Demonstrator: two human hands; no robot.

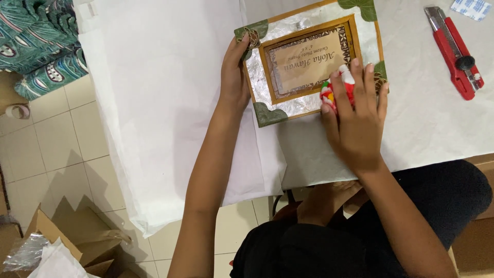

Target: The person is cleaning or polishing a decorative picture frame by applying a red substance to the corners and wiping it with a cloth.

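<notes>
Now the left hand (234,77) grips the left edge of a wooden photo frame (309,62) lying on the white-covered worktop (170,103). The right hand (355,116) is closed around a small red figure (339,92) at the frame's lower right corner.

I see a table (437,128) under white paper (154,103), pale floor tiles (56,149) on the left, an open cardboard box (62,247) near-left (plastic inside), patterned teal fabric (41,46) far-left.

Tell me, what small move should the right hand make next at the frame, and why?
Probably lift the right hand with its small red figure a little off the photo frame. The figure overlaps the frame's lower corner, while the left hand grips the opposite edge.
</notes>
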